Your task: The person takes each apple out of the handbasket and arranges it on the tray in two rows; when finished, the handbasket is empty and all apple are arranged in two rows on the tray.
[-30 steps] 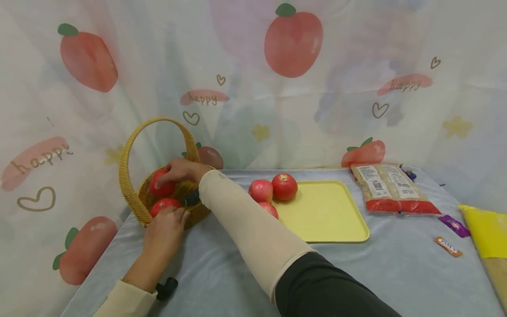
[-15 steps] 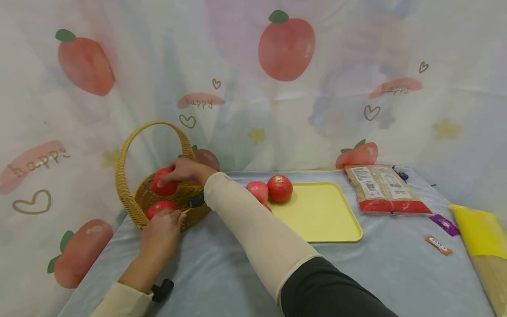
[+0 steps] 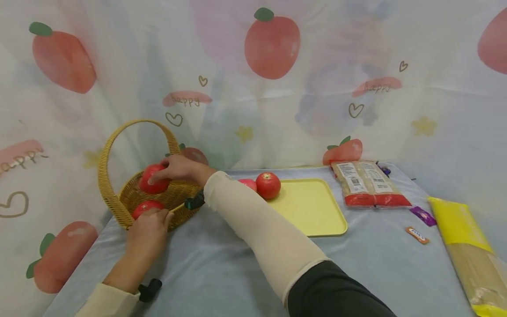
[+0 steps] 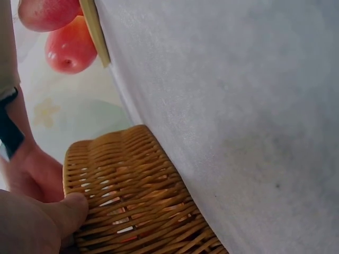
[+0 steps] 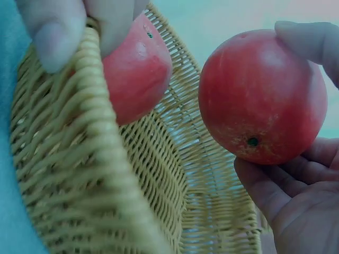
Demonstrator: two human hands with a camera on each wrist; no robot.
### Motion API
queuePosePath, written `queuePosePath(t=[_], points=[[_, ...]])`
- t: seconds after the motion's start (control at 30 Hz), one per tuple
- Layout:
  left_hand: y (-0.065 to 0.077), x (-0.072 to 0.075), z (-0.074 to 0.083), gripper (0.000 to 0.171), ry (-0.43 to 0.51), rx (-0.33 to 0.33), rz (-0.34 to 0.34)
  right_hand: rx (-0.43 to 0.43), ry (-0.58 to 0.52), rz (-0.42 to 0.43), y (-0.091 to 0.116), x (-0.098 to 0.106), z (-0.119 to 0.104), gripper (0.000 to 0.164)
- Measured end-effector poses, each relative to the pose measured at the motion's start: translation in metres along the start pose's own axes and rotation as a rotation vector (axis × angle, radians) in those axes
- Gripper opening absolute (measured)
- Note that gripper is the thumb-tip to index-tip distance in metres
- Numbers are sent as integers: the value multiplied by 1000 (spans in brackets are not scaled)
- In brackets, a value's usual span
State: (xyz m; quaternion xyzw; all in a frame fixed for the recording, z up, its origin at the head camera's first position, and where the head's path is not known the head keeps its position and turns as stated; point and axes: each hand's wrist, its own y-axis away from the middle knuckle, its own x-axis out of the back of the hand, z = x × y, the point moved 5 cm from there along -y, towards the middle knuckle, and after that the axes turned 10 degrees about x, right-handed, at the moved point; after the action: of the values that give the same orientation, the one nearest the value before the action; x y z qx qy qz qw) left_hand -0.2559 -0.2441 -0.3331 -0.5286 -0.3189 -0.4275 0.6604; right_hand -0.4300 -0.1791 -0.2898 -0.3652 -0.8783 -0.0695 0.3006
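In the head view, a yellow wicker basket [image 3: 185, 215] with a tall arched handle stands at the left of the table. My right hand [image 3: 180, 168] holds a red tomato [image 3: 153, 179] over the basket, fingers and thumb around its sides. My left hand [image 3: 148, 231] grips the near rim, its thumb [image 4: 74, 211] on the wicker in the left wrist view. Another tomato [image 5: 139, 74] sits inside the basket by that rim. A red tomato [image 3: 268, 185] and a pinkish one [image 3: 248, 183] are at the tray's left end, partly behind my right sleeve.
A yellow tray [image 3: 313, 211] lies mid-table. To its right are a clear bag with a red band [image 3: 368, 185], a purple wrapper [image 3: 423, 215], an orange wrapped snack [image 3: 416, 235] and a yellow-topped package [image 3: 463, 246]. A printed curtain [image 3: 222, 48] hangs behind the table.
The head view has swung right, so everything sits further left. Relative to the basket, my right hand has shifted right and slightly up with the tomato. My left hand keeps its grip on the rim.
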Motion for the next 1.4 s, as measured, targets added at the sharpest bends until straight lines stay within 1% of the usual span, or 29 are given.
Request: queuePosePath(t=[0.13,0.23,0.33,0.5,0.6,0.7,0.87,1.1,1.27,1.4], points=[[0,-1,-1,15,-10,-3,-16,16,6,19,11,9,-1,63],[0,-2,-2,15,-9,5,-33,30,13,46,19,18,0,64],[-2,-2,-1,16,-4,5,-39,59,-38,66,27,27,1,63],[-4,-2,-1,17,3,1,-38,122,-151,72,41,41,4,59],[-7,-3,0,18,7,10,-54,130,-187,83,50,48,5,58],[-7,-3,0,19,4,18,-57,142,-202,72,61,52,5,62],[-3,-1,-2,19,7,21,-39,151,-228,65,79,52,4,66],[-3,-1,-3,17,14,4,-41,118,-233,96,107,59,13,74],[-4,-2,-4,18,20,10,-61,111,-248,128,128,70,22,68],[-4,-2,-5,19,24,4,-59,106,-212,165,144,80,29,66]])
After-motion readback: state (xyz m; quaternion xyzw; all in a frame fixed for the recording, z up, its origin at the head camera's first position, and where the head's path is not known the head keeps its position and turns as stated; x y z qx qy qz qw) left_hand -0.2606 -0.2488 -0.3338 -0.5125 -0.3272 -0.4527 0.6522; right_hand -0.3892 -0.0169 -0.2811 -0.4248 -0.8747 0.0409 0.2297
